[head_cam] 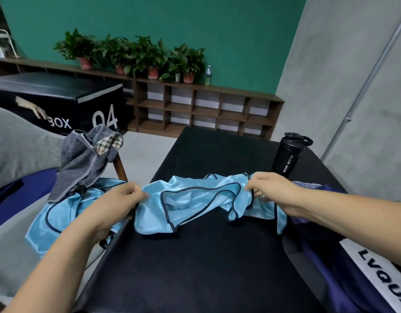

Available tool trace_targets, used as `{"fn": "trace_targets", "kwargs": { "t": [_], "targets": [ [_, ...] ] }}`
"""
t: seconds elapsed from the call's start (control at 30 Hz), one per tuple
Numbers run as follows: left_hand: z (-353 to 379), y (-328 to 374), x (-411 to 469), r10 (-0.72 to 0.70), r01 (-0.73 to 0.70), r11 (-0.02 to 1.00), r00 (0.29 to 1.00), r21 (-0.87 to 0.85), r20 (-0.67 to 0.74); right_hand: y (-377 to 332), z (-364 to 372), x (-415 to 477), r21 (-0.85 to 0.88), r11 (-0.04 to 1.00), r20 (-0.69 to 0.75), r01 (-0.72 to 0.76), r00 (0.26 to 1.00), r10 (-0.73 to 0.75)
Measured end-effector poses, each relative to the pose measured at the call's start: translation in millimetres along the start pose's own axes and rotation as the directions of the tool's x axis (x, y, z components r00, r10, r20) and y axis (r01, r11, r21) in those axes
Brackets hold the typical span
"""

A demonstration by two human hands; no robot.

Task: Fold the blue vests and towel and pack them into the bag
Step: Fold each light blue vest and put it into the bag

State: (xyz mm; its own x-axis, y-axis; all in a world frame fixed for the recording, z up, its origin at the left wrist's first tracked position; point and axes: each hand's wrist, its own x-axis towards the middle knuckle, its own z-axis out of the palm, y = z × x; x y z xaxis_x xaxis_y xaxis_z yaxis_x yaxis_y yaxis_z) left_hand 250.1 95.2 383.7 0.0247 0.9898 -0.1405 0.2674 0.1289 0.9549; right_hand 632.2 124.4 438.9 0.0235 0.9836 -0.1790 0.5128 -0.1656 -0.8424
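A light blue vest point(190, 202) with dark trim lies crumpled across the black table point(195, 267). My left hand point(118, 204) pinches its left edge and my right hand point(272, 190) pinches its right edge, holding it stretched between them. A second blue vest point(57, 222) hangs off the table's left side below my left arm. A grey striped towel point(86, 159) with a plaid patch is draped over a chair back to the left. The navy bag point(353, 274) with a white lettered band lies at the right edge, under my right forearm.
A black shaker bottle point(287, 154) stands on the table's far right corner. A black box marked 04 point(59, 105) sits at the left, a wooden cubby shelf point(206, 107) with potted plants along the green wall. A grey-clothed person point(16, 141) is at the far left.
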Motion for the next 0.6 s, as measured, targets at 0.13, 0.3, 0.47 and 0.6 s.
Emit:
{"fn": "trace_targets", "kwargs": {
  "t": [0.13,0.3,0.47,0.6],
  "targets": [
    [3.0,19.9,-10.6,0.057,-0.073,0.962,0.996,-0.264,-0.069,-25.2,-21.7,-13.6,0.242,0.968,0.026,0.068,0.997,-0.077],
    [0.2,64.8,-39.4,0.213,-0.241,0.890,0.970,-0.388,-0.115,-56.0,-46.4,-48.3,0.363,0.925,0.046,0.114,0.989,-0.140],
    [-4.7,116.0,-72.5,0.417,-0.388,0.779,0.907,-0.492,-0.056,-101.3,-76.3,-98.6,0.504,0.840,0.050,0.200,0.964,-0.260],
    [-9.0,154.4,-94.8,0.521,-0.495,0.719,0.849,-0.488,-0.093,-126.8,-101.1,-140.8,0.536,0.797,0.070,0.279,0.926,-0.371]
  ]
}}
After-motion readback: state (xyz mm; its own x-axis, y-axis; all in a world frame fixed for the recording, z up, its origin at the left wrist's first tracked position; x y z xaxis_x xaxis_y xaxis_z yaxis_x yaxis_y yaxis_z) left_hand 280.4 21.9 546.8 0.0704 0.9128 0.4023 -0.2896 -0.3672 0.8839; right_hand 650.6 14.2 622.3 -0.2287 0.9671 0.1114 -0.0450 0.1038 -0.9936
